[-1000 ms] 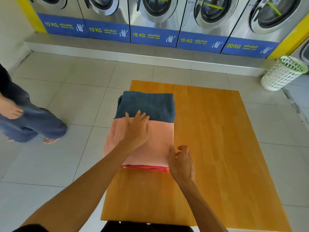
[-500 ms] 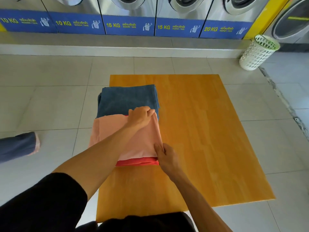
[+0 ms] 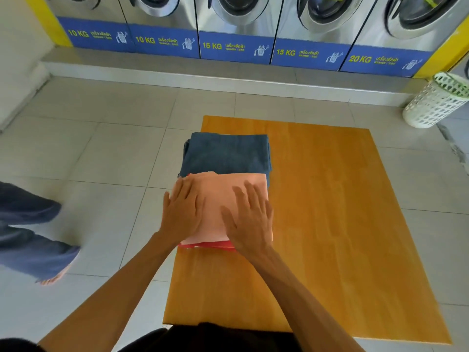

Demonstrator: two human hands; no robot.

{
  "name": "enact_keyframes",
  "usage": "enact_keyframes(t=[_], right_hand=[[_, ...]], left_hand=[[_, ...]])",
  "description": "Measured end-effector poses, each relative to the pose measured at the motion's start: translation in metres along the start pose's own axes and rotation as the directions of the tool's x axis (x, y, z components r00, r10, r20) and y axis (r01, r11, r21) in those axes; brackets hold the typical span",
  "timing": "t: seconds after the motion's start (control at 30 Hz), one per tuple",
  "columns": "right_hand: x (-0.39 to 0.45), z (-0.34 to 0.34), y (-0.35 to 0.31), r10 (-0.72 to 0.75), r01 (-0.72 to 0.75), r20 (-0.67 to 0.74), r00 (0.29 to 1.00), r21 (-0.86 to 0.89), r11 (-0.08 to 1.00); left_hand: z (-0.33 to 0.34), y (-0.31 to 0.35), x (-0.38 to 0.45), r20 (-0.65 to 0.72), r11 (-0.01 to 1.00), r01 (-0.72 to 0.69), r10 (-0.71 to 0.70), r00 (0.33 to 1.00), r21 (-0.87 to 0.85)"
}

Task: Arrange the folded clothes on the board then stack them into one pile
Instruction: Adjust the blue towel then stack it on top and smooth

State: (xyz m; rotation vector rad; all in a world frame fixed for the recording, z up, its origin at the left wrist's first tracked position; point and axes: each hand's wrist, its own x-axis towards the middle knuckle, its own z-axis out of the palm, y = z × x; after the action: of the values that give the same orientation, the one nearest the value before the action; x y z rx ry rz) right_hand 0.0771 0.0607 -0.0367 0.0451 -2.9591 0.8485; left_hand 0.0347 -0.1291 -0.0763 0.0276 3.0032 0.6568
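Observation:
A wooden board [image 3: 330,224] lies on the tiled floor. Along its left side sits a folded dark blue garment [image 3: 225,153]. Just in front of it lies a folded peach garment [image 3: 218,201] on top of a red one [image 3: 205,245], of which only the near edge shows. My left hand [image 3: 184,212] rests flat on the left part of the peach garment, fingers spread. My right hand [image 3: 250,219] lies flat on its right part, fingers spread too. Neither hand grips the cloth.
A row of washing machines [image 3: 236,26] stands on a raised step at the back. A white laundry basket [image 3: 436,100] sits at the far right. Another person's legs in blue trousers [image 3: 28,237] are on the floor to the left.
Both hands let go of the peach garment's edges and now press flat on top of it. The person on the left has stepped closer into view.

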Motion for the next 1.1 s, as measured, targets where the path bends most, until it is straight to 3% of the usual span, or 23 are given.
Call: enact_keyframes(t=[0.07,0.1,0.13,0.2,0.3,0.4,0.57,0.8,0.93,1.03,1.1], right_hand=[[0.002,0.026,-0.01,-0.074,0.066,0.271,0.96,0.038,0.997],[0.002,0.036,-0.009,-0.089,0.104,0.339,0.937,-0.026,0.994],[0.002,0.043,-0.006,-0.093,0.135,0.344,0.934,-0.101,0.986],[0.001,0.044,-0.004,-0.092,0.146,0.282,0.955,-0.177,0.973],[0.003,0.042,-0.005,-0.144,0.201,0.269,0.952,-0.197,0.96],[0.008,0.043,-0.011,-0.168,0.224,0.258,0.951,-0.208,0.952],[0.016,0.047,-0.024,-0.187,0.227,0.219,0.958,-0.175,0.958],[0.016,0.053,-0.033,-0.081,0.114,0.198,0.977,-0.165,0.98],[0.015,0.046,-0.036,-0.028,0.061,0.204,0.979,-0.159,0.985],[0.015,0.038,-0.034,-0.035,0.076,0.295,0.955,-0.129,0.989],[0.023,0.031,-0.033,0.028,-0.004,0.325,0.945,-0.076,0.997]], left_hand=[[-0.003,-0.003,0.01,0.102,0.962,0.192,-0.175,0.979,-0.196],[-0.008,0.001,0.016,0.102,0.917,0.253,-0.233,0.967,-0.31],[-0.014,0.004,0.021,0.092,0.859,0.314,-0.303,0.949,-0.405],[-0.023,0.005,0.021,0.044,0.856,0.397,-0.407,0.913,-0.331],[-0.022,-0.004,0.015,-0.014,0.924,0.34,-0.348,0.937,-0.177],[-0.019,0.003,0.014,-0.043,0.875,0.349,-0.384,0.922,-0.334],[-0.029,0.017,0.026,-0.257,0.945,0.188,-0.257,0.932,-0.266],[-0.027,0.021,0.044,-0.219,0.855,0.366,-0.462,0.859,-0.369],[-0.027,0.022,0.048,-0.28,0.9,0.224,-0.339,0.898,-0.373],[-0.025,0.018,0.049,-0.231,0.897,0.246,-0.344,0.91,-0.368],[-0.031,0.015,0.052,-0.227,0.91,0.237,-0.324,0.919,-0.339]])
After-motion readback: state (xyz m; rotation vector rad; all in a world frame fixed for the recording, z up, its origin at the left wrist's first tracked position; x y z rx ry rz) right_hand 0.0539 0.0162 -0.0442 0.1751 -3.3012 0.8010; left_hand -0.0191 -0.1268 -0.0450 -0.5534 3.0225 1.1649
